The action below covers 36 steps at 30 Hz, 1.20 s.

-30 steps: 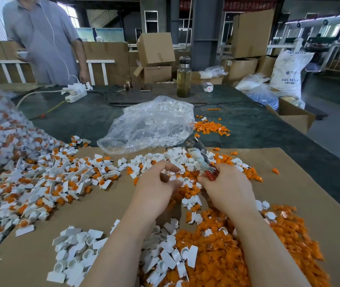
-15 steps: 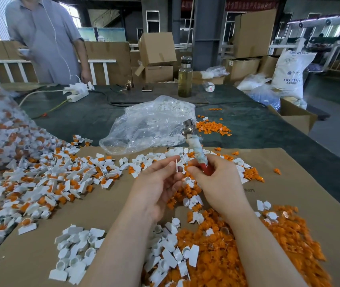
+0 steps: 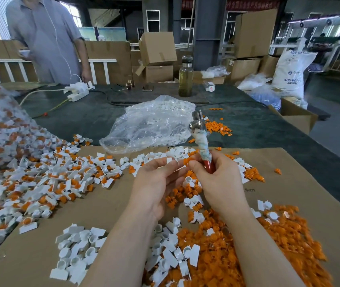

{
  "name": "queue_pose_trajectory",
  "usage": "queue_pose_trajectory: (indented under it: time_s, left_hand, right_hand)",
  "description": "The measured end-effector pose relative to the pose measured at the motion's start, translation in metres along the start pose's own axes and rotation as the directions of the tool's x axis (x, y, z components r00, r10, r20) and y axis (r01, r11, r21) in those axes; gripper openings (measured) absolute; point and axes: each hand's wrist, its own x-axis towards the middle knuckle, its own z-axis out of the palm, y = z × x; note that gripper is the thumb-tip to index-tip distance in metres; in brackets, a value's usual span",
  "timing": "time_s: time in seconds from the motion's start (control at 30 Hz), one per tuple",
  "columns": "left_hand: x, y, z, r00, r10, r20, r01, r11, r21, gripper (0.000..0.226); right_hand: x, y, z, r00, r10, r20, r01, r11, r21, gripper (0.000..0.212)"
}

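Observation:
My left hand (image 3: 156,183) pinches a small white plastic piece (image 3: 170,161) between thumb and fingertips above the cardboard sheet (image 3: 301,183). My right hand (image 3: 221,183) grips a small hammer (image 3: 201,139) by its red handle, with the cloth-wrapped shaft and metal head pointing up and away. The same hand pinches an orange cap (image 3: 186,161) against the white piece. Loose white pieces (image 3: 78,243) and orange caps (image 3: 227,264) lie heaped below my arms.
A mixed pile of assembled white-and-orange parts (image 3: 40,179) covers the left of the cardboard, beside a full plastic bag (image 3: 3,129). A clear bag of white pieces (image 3: 150,125), a glass bottle (image 3: 185,77) and a power strip (image 3: 78,91) sit further back. A person (image 3: 47,38) stands at the far left.
Both hands rose off the pile and came together. The hammer swung from lying low to pointing upward. An orange cap now meets the white piece between my fingertips.

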Motion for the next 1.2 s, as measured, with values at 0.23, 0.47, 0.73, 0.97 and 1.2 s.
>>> queue_pose_trajectory:
  time_s: [0.23, 0.47, 0.73, 0.97, 1.2]
  left_hand:
    - [-0.003, 0.000, 0.003, 0.995, 0.069, -0.068, -0.066, 0.997, 0.042, 0.014]
    - [-0.011, 0.001, 0.009, 0.984, 0.172, -0.041, -0.166, 0.978, 0.124, 0.010]
    - [-0.016, 0.002, 0.013, 0.929, 0.369, -0.016, -0.346, 0.886, 0.309, 0.013]
    - [-0.018, 0.000, 0.014, 0.902, 0.431, -0.024, -0.382, 0.824, 0.419, 0.014]
    - [-0.014, -0.002, 0.013, 0.879, 0.473, -0.053, -0.397, 0.791, 0.466, 0.013]
  right_hand:
    - [-0.001, -0.001, 0.004, 0.999, -0.018, -0.047, 0.016, 0.999, -0.036, 0.009]
    - [-0.002, -0.003, 0.004, 0.990, -0.050, -0.135, 0.032, 0.990, -0.137, 0.012]
    - [-0.003, -0.005, 0.006, 0.982, -0.074, -0.171, 0.046, 0.986, -0.162, 0.012]
    - [-0.002, -0.006, 0.004, 0.989, -0.052, -0.141, 0.027, 0.984, -0.173, 0.011]
    - [0.000, -0.003, 0.004, 1.000, -0.007, -0.027, 0.003, 0.990, -0.143, 0.007]
